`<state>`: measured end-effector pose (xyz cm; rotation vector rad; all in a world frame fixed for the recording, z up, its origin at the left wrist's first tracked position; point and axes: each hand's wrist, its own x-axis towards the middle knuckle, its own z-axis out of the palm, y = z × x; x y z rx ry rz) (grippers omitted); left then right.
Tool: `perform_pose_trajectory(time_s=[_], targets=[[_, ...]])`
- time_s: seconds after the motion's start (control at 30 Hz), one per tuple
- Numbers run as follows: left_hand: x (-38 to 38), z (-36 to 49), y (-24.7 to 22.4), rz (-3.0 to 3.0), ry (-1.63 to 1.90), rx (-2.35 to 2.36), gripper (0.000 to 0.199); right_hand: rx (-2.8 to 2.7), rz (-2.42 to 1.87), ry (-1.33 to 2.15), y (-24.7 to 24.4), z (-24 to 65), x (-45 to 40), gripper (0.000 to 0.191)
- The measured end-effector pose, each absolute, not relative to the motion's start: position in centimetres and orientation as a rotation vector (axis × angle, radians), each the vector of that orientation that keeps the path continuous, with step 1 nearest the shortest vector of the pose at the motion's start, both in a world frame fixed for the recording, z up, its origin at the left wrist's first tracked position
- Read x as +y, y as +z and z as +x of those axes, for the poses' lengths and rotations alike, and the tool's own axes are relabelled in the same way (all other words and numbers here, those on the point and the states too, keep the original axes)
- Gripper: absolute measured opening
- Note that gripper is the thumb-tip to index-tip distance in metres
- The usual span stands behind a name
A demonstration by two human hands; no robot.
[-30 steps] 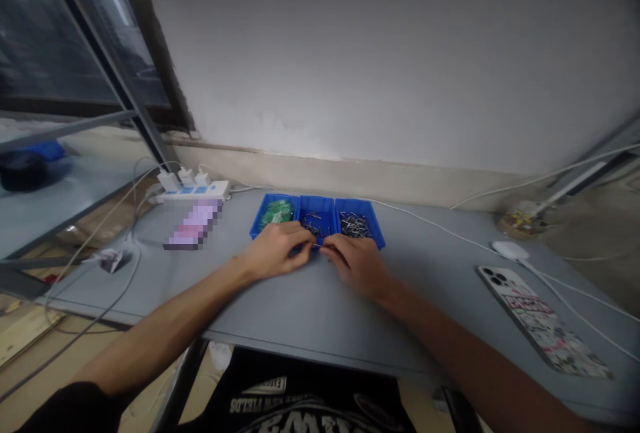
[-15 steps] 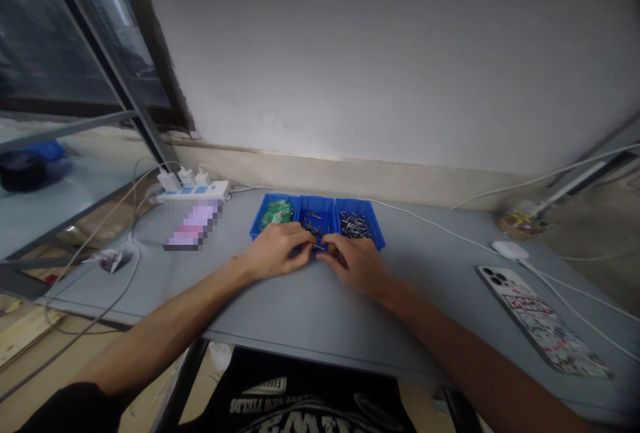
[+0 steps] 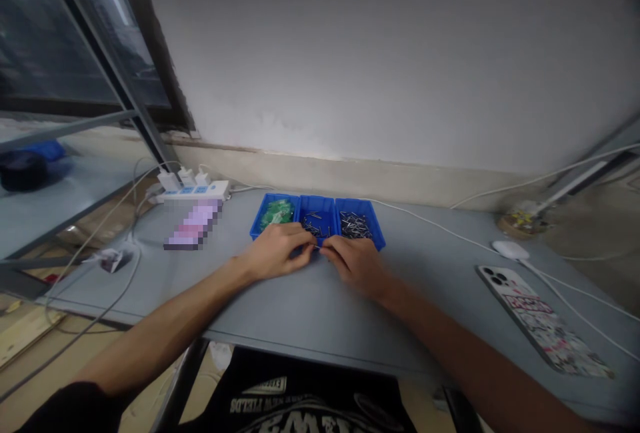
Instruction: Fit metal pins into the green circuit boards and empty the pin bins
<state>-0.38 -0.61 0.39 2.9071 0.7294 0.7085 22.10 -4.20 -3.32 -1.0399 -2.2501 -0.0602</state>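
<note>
Room: window (image 3: 65,26) in a dark metal frame at left of view, plain grey-white wall (image 3: 400,53) ahead, pale skirting band along its foot.

Worktop: grey worktop (image 3: 310,313) in front of the person, black printed T-shirt (image 3: 300,406) visible just below its near edge.

Left side of worktop: white power strip (image 3: 193,191) with plugged-in chargers at the back; pixelated pink object (image 3: 193,225) just in front of it, too obscured to identify.

Right side of worktop: smartphone (image 3: 543,319) in a patterned case, lying face down with its cameras showing; white charging puck (image 3: 510,249) on a white cable (image 3: 430,227) just beyond it.

Bins: three joined blue parts bins (image 3: 320,198) at the back-centre of the worktop, apart from both groups.
- Left compartment: green parts (image 3: 277,213), probably small circuit boards.
- Middle compartment: loose thin metal pins (image 3: 313,224), sparse.
- Right compartment: denser heap of dark metal pins (image 3: 355,225).

Left hand (image 3: 277,251): curled, fingers closed, at the near rim of the middle compartment.

Right hand (image 3: 356,266): curled, fingertips just beside the left hand's; whether it grasps anything is hidden, cannot tell.

Thin metal pin (image 3: 317,247): small, between the two hands, apparently pinched by the left hand.

Step in hand: both hands handling this pin together, just in front of the bins.
</note>
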Motion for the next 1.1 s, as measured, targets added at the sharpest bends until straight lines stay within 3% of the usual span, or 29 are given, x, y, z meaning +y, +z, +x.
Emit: perform_pose_trajectory(time_s=[1.1], targets=[[-0.61,-0.40,0.23,2.910,0.682,0.741,0.022,-2.275,-1.071,-0.044,-3.61,22.01,-4.11,0.025]])
